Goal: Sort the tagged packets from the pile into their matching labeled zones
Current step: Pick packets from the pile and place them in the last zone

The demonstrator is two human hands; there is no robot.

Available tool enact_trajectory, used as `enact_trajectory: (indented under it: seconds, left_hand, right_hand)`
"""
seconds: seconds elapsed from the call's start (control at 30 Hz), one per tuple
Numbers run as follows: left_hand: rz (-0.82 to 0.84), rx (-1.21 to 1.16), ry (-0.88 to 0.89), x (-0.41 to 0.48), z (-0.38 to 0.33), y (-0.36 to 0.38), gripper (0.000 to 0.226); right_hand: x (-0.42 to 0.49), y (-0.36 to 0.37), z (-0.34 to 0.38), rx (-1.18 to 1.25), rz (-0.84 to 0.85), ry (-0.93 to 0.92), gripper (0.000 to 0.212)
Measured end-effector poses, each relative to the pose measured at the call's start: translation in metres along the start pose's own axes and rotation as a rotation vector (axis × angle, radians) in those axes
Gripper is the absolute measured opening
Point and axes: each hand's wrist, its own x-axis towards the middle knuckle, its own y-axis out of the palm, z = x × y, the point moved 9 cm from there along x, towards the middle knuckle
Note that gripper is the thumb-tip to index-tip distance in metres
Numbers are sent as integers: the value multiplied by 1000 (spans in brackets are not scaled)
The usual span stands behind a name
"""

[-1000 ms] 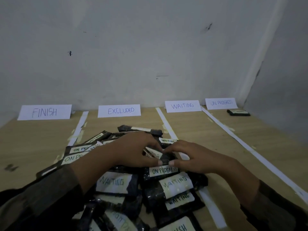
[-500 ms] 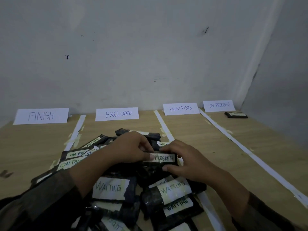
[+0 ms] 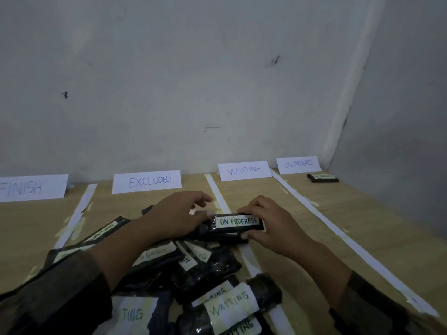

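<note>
Both hands pinch one black packet (image 3: 233, 224) tagged ON PROGRESS above the pile (image 3: 193, 267): left hand (image 3: 180, 215) at its 9 o'clock end, right hand (image 3: 268, 223) at 3 o'clock. It straddles the paper strip (image 3: 217, 193) bordering the WAITING sign's (image 3: 244, 170) lane. Bare table (image 3: 290, 228) lies toward 1 o'clock, where another packet (image 3: 323, 177) lies beside the ON PROGRESS sign (image 3: 299, 164).

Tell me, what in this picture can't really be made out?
- FINISH sign, head view: its left end is cut off by the frame edge.
- Packet in the far right zone: tag too small and dim to read.
- Pile: many tags are covered by the left hand, forearm and other packets.
- ON PROGRESS packet: its ends are hidden under both hands; right hand.
</note>
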Motion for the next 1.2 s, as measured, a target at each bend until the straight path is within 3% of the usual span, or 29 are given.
enact_trajectory:
  seconds: [0.4,0.87,1.2]
  left_hand:
    - [39,471,196,86,-52,55,58]
    - [16,399,174,207,-93,124,58]
    - [60,333,73,275,-82,176,58]
  right_hand:
    - [9,-49,-123,-209,-87,223,54]
    - [45,-77,-275,-275,-31,447,54]
    - [84,-41,-347,-328,119,484,50]
